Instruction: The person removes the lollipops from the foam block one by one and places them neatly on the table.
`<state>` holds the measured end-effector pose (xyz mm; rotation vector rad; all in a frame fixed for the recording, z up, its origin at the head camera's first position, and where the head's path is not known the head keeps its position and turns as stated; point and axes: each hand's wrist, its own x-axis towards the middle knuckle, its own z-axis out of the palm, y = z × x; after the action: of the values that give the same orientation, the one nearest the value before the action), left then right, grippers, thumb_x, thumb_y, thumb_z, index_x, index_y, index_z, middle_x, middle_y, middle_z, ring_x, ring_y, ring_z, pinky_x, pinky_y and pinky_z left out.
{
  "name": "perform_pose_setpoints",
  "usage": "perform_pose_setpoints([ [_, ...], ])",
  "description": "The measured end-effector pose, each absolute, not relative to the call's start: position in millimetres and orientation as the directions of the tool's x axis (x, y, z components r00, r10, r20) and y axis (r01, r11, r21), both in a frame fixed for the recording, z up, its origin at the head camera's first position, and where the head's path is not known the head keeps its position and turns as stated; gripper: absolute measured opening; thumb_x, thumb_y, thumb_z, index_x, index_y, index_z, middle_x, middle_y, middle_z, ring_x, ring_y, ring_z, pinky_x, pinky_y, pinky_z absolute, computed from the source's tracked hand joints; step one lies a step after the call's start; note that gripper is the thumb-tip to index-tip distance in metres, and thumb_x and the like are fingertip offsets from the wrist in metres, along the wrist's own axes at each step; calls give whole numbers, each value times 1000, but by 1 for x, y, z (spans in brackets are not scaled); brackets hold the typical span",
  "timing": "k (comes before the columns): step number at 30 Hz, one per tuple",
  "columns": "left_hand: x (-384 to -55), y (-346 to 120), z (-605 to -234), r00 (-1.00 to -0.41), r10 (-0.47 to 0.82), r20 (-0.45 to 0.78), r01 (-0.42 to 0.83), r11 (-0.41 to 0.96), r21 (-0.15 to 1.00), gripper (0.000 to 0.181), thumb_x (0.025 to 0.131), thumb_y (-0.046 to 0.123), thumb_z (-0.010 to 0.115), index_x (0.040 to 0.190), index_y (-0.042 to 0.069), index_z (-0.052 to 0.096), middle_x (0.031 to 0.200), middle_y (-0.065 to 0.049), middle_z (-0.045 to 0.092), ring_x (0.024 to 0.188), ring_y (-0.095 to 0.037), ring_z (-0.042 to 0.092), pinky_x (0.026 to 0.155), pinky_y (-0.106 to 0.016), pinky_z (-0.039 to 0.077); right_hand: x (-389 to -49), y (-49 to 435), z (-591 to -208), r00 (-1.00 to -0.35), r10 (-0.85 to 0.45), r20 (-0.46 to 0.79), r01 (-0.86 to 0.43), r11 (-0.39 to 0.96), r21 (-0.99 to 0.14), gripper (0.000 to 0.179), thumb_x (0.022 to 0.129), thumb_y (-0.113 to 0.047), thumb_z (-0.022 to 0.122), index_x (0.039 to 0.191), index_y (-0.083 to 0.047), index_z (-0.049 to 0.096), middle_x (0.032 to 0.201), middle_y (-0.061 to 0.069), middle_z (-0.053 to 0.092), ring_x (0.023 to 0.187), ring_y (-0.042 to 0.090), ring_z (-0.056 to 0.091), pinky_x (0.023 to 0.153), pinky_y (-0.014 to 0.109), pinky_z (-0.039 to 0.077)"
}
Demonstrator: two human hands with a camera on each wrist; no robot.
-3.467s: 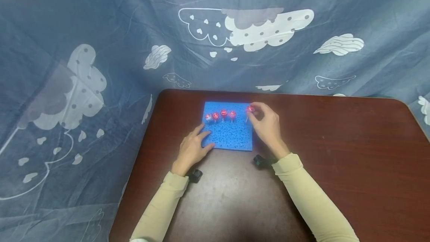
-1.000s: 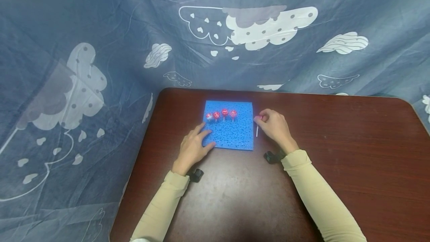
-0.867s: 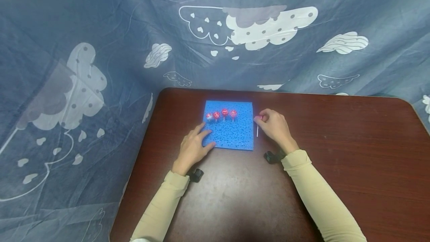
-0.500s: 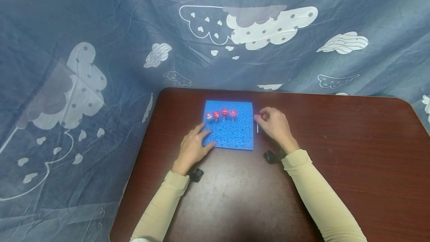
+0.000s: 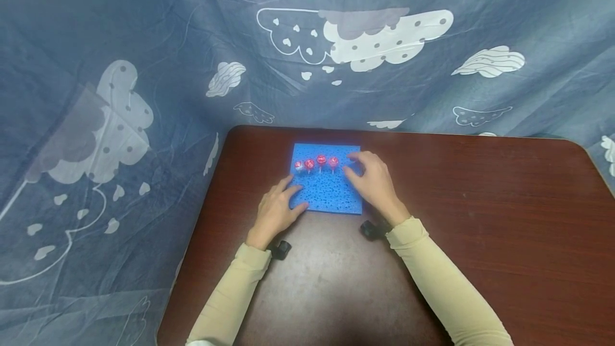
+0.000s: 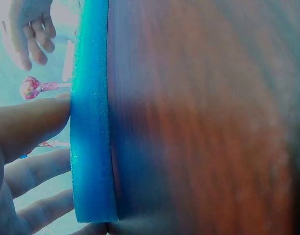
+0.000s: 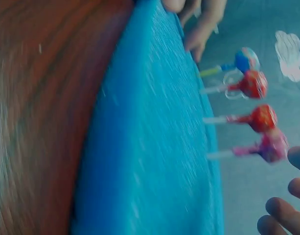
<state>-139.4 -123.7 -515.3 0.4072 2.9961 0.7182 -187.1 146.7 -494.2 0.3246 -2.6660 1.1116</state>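
Saw four lollipops (image 5: 309, 165) upright toward eleven o'clock of the blue sponge (image 5: 331, 196). Noticed the left hand (image 5: 275, 212) at eight and right hand (image 5: 378, 181) at three, with relaxed, ungrasping fingers (image 7: 282, 209). Feared tipping of the pink lollipop (image 5: 333, 162) from a careless right-hand brush.

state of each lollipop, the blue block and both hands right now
Blue block: flat on the table
Leftmost lollipop: wrapped, standing in block
Second lollipop: wrapped, standing in block
Third lollipop: wrapped, standing in block
Rightmost lollipop: wrapped, standing in block
Left hand: fingers spread, resting on block
Right hand: fingers apart, holding nothing
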Motion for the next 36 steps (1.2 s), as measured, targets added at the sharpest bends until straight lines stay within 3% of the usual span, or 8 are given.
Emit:
perform_pose_setpoints([
  [3,-140,-124,-516,-964,263,32,250,860,445,55,94,42,77,143,21,65,166,-8,42,145,-37,49,114,-62,43,-186,136,-495,-945,-128,302,-305,681,-665,42,95,-22,75,133,-5,67,130,16,70,122,36,63,107,58,47],
  [7,-141,-124,-516,-963,267,41,258,862,436,55,94,43,77,143,20,65,165,-8,42,144,-37,50,113,-62,44,-189,127,-496,-939,-149,309,-324,682,-655,46,95,-22,75,138,-6,66,136,16,69,127,36,62,111,56,46],
  [19,-140,-123,-515,-962,269,44,261,865,429,56,94,44,77,143,20,64,165,-9,43,143,-37,51,110,-63,46,-195,119,-501,-920,-169,355,-369,684,-630,40,96,-18,75,134,-9,70,134,14,71,128,35,64,110,54,49],
  [36,-138,-123,-514,-963,267,40,257,864,433,55,94,43,77,143,21,65,165,-9,43,143,-37,51,111,-63,45,-194,117,-503,-935,-141,326,-330,682,-652,35,98,-21,73,132,-12,72,132,12,73,127,34,65,111,56,48],
])
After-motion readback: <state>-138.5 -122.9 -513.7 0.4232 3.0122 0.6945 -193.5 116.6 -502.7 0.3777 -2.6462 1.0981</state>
